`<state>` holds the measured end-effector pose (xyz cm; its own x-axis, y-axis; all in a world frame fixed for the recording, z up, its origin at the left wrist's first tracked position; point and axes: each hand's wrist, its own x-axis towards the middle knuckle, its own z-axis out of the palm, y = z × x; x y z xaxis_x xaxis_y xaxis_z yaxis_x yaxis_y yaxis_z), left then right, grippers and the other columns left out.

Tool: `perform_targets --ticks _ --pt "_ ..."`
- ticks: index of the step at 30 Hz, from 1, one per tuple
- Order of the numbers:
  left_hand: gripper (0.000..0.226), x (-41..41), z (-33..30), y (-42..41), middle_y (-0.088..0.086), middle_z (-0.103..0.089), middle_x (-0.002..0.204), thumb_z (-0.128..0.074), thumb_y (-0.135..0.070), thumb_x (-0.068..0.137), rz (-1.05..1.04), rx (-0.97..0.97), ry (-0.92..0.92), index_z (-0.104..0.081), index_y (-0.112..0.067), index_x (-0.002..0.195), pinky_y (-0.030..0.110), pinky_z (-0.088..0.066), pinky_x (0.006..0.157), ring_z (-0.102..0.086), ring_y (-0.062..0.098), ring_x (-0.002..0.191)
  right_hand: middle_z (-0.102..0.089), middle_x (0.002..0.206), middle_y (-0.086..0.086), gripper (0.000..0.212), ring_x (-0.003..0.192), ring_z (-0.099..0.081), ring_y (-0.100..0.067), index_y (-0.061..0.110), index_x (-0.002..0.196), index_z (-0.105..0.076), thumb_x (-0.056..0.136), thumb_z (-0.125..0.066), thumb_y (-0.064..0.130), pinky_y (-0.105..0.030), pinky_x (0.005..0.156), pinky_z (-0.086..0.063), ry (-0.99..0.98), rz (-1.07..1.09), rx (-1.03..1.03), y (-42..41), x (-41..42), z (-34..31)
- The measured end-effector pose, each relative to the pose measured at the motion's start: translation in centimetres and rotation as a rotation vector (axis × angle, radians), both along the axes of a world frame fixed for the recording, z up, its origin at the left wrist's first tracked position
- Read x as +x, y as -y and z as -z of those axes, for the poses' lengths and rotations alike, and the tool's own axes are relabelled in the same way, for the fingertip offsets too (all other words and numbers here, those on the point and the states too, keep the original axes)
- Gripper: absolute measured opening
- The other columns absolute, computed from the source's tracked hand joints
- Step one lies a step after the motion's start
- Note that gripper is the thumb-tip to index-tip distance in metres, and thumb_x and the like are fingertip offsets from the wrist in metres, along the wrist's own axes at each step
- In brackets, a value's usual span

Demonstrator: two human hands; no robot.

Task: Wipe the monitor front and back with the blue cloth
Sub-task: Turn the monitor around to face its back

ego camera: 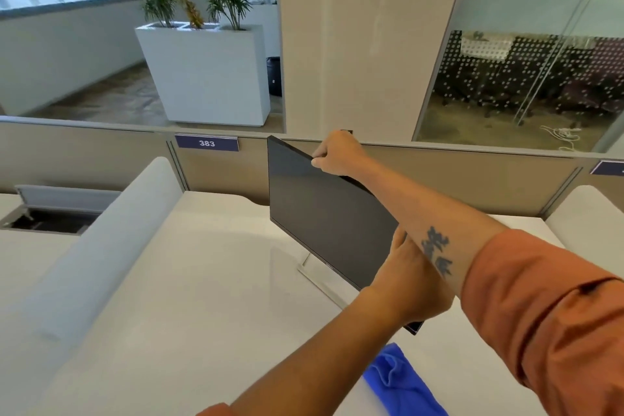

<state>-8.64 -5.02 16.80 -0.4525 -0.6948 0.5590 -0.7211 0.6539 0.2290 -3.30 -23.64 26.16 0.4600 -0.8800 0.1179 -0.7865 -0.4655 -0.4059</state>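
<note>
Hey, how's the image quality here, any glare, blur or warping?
Head view: wide-angle warping bows the partition top; soft glare sheens the white desk; the monitor screen is dark, nearly reflection-free; the blue cloth and near sleeve look slightly soft.

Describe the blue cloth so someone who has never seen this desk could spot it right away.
Start at the white desk with the dark monitor standing on it. Come toward the near edge, just below the monitor's lower corner and under the person's forearms. The blue cloth lies there crumpled, in neither hand, the only bright blue, soft thing on the pale desktop.
</note>
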Motion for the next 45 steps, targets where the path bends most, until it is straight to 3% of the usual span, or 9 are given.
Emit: perform_targets --ticks 4,7,11,13,19,25,32,37,45 --pt "0.049 0.6 -0.2 0.1 -0.004 -0.048 0.137 -0.056 -0.041 0.093 0.034 0.053 -0.041 -0.039 -0.031 0.138 0.038 -0.001 0.121 -0.034 0.018 0.134 -0.040 0.063 -0.020 0.033 0.061 -0.038 -0.026 0.002 0.057 -0.052 0.088 -0.064 -0.001 -0.033 0.064 -0.037 -0.012 -0.010 -0.006 0.4 0.0 0.2" --pt "0.047 0.9 -0.5 -0.1 -0.007 -0.039 0.149 -0.030 -0.052 0.102 0.053 0.130 -0.049 -0.031 -0.034 0.146 0.033 0.012 0.122 -0.025 0.016 0.145 -0.061 0.078 -0.035 0.018 0.066 -0.052 -0.043 -0.016 0.089 -0.072 0.089 -0.067 0.001 -0.046 0.073 -0.059 -0.035 0.029 -0.001 0.8 -0.2 0.5" --pt "0.057 1.5 -0.3 -0.5 -0.009 -0.044 0.149 -0.017 -0.062 0.102 0.037 0.187 -0.012 -0.039 -0.032 0.145 0.040 -0.005 0.124 -0.032 0.013 0.142 -0.076 0.113 -0.021 0.033 0.105 -0.071 -0.039 -0.002 0.123 -0.075 0.093 -0.070 0.009 -0.050 0.097 -0.060 -0.102 0.026 -0.074 1.2 -0.9 0.1" --pt "0.057 2.1 -0.5 -0.9 -0.009 -0.046 0.146 -0.021 -0.062 0.101 0.040 0.181 -0.031 -0.042 -0.029 0.143 0.037 -0.006 0.124 -0.035 0.013 0.139 -0.078 0.102 -0.003 0.036 0.094 -0.070 -0.027 0.008 0.129 -0.077 0.094 -0.068 0.008 -0.035 0.092 -0.060 -0.109 0.043 -0.076 1.5 -1.6 0.1" --pt "0.049 4.5 -1.2 -2.0 -0.009 -0.052 0.130 -0.037 -0.065 0.099 0.074 0.153 -0.080 -0.053 -0.028 0.126 0.033 -0.008 0.123 -0.040 0.010 0.131 -0.082 0.115 -0.006 0.028 0.104 -0.074 -0.021 0.010 0.116 -0.084 0.095 -0.066 0.005 -0.024 0.092 -0.053 -0.005 0.091 -0.096 1.7 -3.6 0.6" --pt "0.043 7.6 -1.3 -2.8 -0.013 -0.053 0.123 -0.051 -0.065 0.094 0.174 0.202 -0.122 -0.055 -0.029 0.116 0.037 -0.011 0.125 -0.036 0.005 0.136 -0.082 0.091 -0.001 0.017 0.093 -0.074 -0.021 0.013 0.091 -0.087 0.086 -0.071 0.009 -0.041 0.089 -0.062 -0.038 0.156 -0.140 1.9 -4.8 0.5" --pt "0.031 12.5 -1.4 -3.3 -0.015 -0.054 0.129 -0.060 -0.051 0.096 0.276 0.308 -0.196 -0.059 -0.028 0.116 0.044 -0.017 0.124 -0.031 0.005 0.146 -0.075 0.075 0.001 0.010 0.052 -0.074 -0.020 0.015 0.088 -0.075 0.093 -0.066 0.017 -0.025 0.059 -0.059 -0.063 0.144 -0.101 2.4 -6.7 0.7" --pt "0.026 15.7 -1.7 -3.6 -0.014 -0.053 0.140 -0.068 -0.037 0.094 0.315 0.314 -0.259 -0.065 -0.025 0.117 0.049 -0.018 0.124 -0.028 0.012 0.149 -0.068 0.086 0.005 0.014 0.088 -0.068 -0.022 0.016 0.097 -0.076 0.101 -0.063 0.021 -0.034 0.077 -0.051 -0.152 0.058 -0.170 2.9 -7.7 0.9" --pt "0.051 20.6 -2.2 -4.1 -0.012 -0.054 0.141 -0.076 -0.036 0.088 0.166 0.238 -0.323 -0.055 -0.030 0.134 0.051 -0.034 0.116 -0.037 0.021 0.145 -0.066 0.094 -0.005 0.014 0.091 -0.064 -0.028 0.014 0.093 -0.064 0.099 -0.053 0.008 -0.045 0.081 -0.059 -0.288 0.041 -0.153 2.5 -8.2 0.9"
